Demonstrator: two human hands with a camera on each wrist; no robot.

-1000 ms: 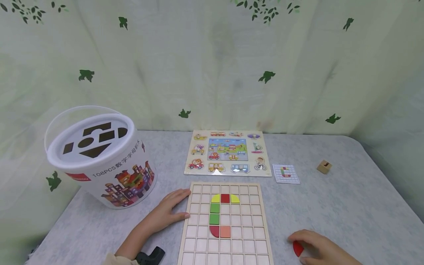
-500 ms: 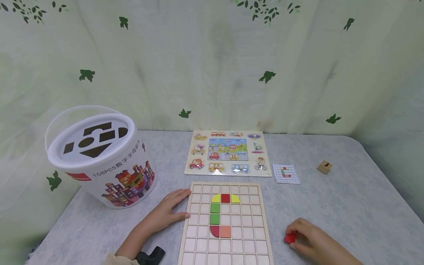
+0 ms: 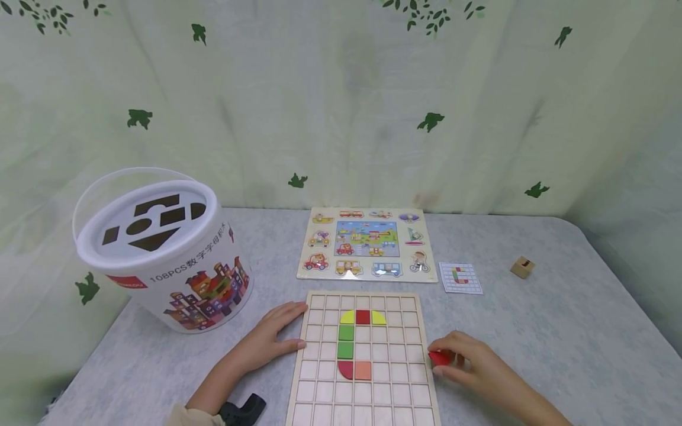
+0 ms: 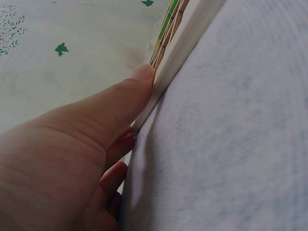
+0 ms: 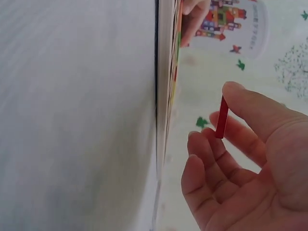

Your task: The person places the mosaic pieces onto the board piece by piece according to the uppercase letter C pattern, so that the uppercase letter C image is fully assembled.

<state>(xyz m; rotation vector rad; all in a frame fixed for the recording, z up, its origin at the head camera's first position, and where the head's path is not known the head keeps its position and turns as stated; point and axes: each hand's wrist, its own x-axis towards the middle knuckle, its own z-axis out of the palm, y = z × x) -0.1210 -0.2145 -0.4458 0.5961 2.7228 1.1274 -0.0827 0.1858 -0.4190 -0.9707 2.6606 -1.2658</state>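
Note:
My right hand (image 3: pixel 471 364) pinches a red quarter-circle tile (image 3: pixel 439 358) between thumb and fingertips at the right edge of the wooden grid board (image 3: pixel 396 390). In the right wrist view the red tile (image 5: pixel 222 118) shows edge-on, a thin piece held off the table. My left hand (image 3: pixel 266 340) lies along the board's left edge with straight fingers, and its thumb (image 4: pixel 139 79) touches the rim. Set in the grid are two yellow quarter-circles with a red square (image 3: pixel 363 318) between them, two green squares (image 3: pixel 346 341) below, then a dark red quarter-circle (image 3: pixel 346 370) and an orange square (image 3: pixel 363 371).
Behind the board lies a vehicle picture puzzle (image 3: pixel 367 245). A small pattern card (image 3: pixel 461 278) and a wooden cube (image 3: pixel 522 267) are to its right. A large lidded block bucket (image 3: pixel 165 260) stands at the left, and a black object (image 3: pixel 244 411) is beside the left wrist.
My right hand has picked the red quarter-circle tile up from the table and carried it left to the board's right edge. The left hand stays in place.

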